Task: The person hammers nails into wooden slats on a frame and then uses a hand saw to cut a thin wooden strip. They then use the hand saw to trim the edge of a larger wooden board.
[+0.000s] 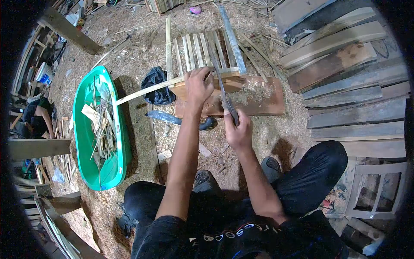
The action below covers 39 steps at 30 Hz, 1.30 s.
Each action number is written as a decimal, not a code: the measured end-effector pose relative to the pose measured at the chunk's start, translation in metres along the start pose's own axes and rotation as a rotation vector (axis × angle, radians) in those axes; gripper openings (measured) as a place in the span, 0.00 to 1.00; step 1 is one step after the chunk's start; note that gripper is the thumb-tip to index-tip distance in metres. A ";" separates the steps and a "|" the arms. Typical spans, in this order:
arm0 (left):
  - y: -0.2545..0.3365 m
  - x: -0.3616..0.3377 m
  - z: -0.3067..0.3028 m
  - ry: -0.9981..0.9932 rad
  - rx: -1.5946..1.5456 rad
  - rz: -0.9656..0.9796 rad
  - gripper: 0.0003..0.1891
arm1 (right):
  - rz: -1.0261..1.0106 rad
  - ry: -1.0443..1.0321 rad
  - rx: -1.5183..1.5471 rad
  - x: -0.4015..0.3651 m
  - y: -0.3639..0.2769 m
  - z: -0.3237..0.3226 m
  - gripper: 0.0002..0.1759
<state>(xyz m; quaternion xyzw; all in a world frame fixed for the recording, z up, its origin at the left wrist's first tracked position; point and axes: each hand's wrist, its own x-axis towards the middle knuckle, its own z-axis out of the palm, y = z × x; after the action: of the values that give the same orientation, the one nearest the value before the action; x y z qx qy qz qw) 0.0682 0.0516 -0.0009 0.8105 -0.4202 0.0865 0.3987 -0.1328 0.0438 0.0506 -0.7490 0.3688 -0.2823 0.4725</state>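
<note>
My left hand [198, 86] grips a long pale bamboo strip [146, 90] that runs out to the left, resting on a wooden block [254, 97]. My right hand [238, 129] is shut on the handle of a long dark knife [221, 88], whose blade points away from me and lies against the strip beside my left hand. Shavings lie on top of the block. I sit on the ground with my legs in dark trousers, and my shoes [202, 179] are below the block.
A green plastic tub [84, 142] full of bamboo offcuts lies to the left. Cut slats [200, 49] rest behind the block, and planks [345, 86] are stacked on the right. A black bag [155, 82] lies on the sawdust floor. Another person [39, 116] sits at far left.
</note>
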 end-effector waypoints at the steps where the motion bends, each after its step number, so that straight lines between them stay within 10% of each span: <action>1: 0.002 0.000 -0.001 0.015 -0.006 0.010 0.10 | -0.038 0.012 -0.020 -0.001 0.000 -0.001 0.19; 39: 0.012 -0.020 -0.003 0.066 -0.016 0.021 0.09 | -0.017 0.025 0.050 0.024 0.004 0.019 0.26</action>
<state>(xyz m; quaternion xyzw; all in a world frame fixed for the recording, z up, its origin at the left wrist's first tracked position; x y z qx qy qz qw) 0.0473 0.0620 -0.0015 0.7996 -0.4162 0.1142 0.4177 -0.1054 0.0321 0.0409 -0.7366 0.3610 -0.3049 0.4839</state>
